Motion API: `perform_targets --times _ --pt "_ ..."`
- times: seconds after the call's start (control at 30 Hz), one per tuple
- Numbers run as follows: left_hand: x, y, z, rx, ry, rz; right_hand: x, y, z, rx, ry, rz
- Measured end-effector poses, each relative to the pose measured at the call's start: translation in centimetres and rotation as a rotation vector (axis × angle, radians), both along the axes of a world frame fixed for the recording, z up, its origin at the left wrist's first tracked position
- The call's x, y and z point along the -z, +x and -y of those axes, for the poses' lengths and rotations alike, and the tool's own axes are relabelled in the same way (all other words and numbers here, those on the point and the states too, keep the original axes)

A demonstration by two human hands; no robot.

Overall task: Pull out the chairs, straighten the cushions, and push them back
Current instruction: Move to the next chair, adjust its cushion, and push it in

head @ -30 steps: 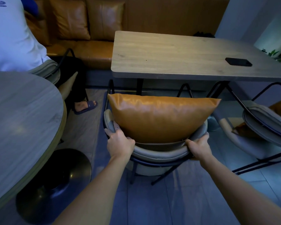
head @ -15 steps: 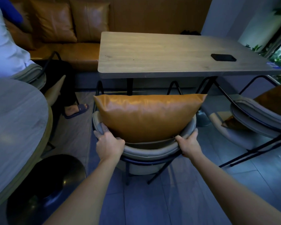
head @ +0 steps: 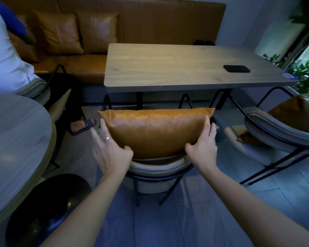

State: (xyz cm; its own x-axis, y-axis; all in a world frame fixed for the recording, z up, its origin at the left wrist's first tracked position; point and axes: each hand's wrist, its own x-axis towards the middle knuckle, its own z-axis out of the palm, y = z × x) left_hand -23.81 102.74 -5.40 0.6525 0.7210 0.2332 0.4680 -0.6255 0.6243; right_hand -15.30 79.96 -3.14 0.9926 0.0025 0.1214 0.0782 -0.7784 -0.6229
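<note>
A grey padded chair point(head: 155, 169) with black metal legs stands in front of me, pulled back from the rectangular wooden table point(head: 177, 68). An orange leather cushion point(head: 155, 131) leans upright against its backrest. My left hand point(head: 111, 150) is at the cushion's left side, fingers spread and blurred, thumb touching its lower edge. My right hand point(head: 203, 145) rests flat against the cushion's right end, thumb under its lower edge. A second grey chair point(head: 278, 132) with an orange cushion point(head: 300, 111) stands at the right.
A round table point(head: 14, 143) with a black base point(head: 48, 207) is close at my left. A seated person point(head: 5, 56) and a sandalled foot point(head: 82, 124) are at far left. An orange bench point(head: 89, 66) runs behind. A black phone point(head: 236, 68) lies on the table.
Both hands have let go of the chair's backrest rim and moved up onto the two ends of the cushion. The view shifted slightly.
</note>
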Motion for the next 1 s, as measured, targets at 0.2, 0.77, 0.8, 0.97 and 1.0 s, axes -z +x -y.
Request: perform_targets --times 0.2,0.77,0.8,0.97,1.0 --pt "-3.4 3.5 -0.7 0.382 0.506 -0.239 -3.3 1.8 -3.6 -0.391 -0.614 0.084" --pt "-5.6 6.9 -2.8 0.565 0.566 -0.676 -2.9 4.7 -7.2 -0.469 -0.888 -0.027" --pt "-5.6 7.1 -2.9 0.577 0.587 -0.641 -2.9 5.1 -7.2 -0.482 -0.893 -0.008" --pt "-6.3 8.6 -3.1 0.637 0.635 -0.541 -5.1 7.3 -6.9 -0.543 -0.938 0.061" --pt "-6.6 8.9 -3.1 0.640 0.632 -0.523 -5.7 7.7 -6.8 -0.556 -0.963 0.070"
